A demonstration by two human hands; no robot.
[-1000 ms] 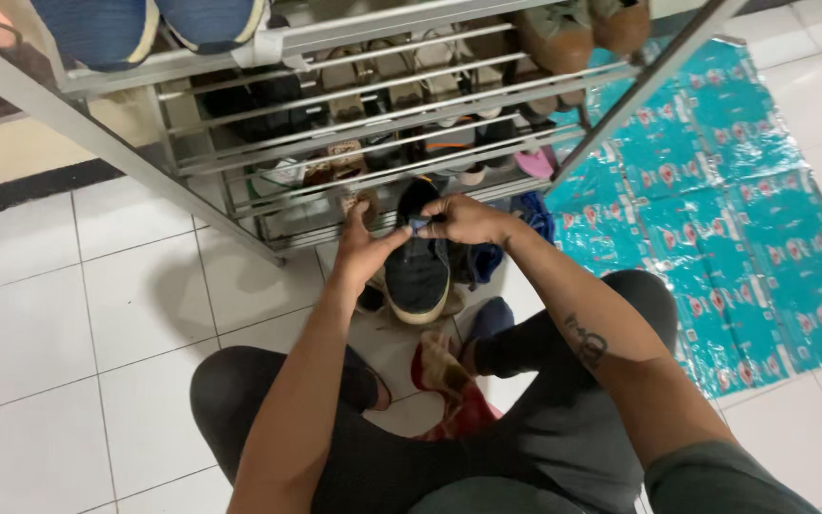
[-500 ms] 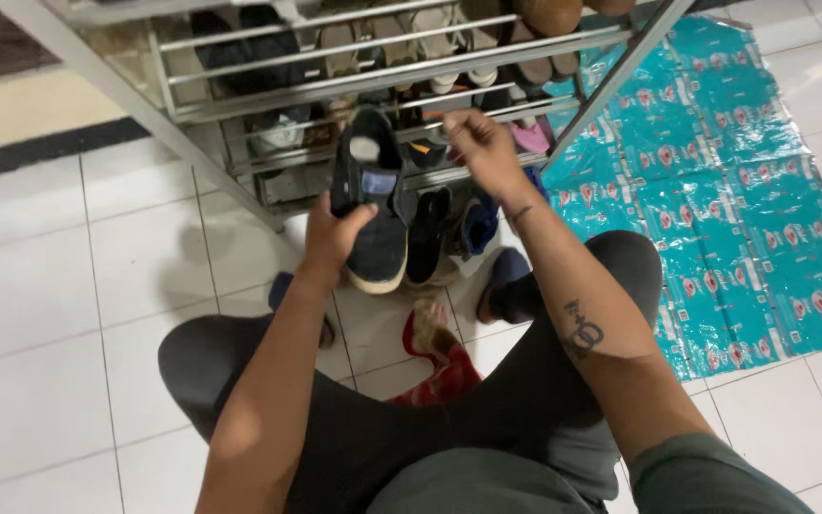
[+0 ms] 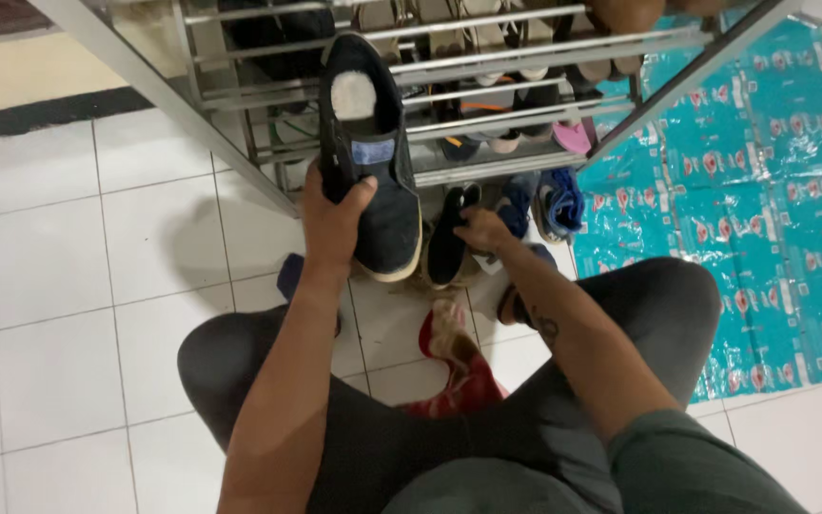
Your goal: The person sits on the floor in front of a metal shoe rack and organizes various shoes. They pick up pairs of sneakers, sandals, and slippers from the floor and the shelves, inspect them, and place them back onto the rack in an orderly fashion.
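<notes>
My left hand grips a dark navy slip-on shoe by its side and holds it up, heel toward the metal shoe rack. The shoe's pale insole faces me. My right hand is lower, down on the matching dark shoe that stands on the white tiled floor in front of the rack; its fingers rest on the shoe's opening. I squat with both knees spread, in dark trousers.
The rack's wire shelves hold several pairs, including a pink shoe. Blue shoes lie on the floor at its foot. A red and tan shoe lies between my knees. A teal patterned mat covers the floor on the right.
My left hand has lifted the dark shoe higher, toward the rack. My right hand has left the rack shelf and dropped down to the second dark shoe on the floor.
</notes>
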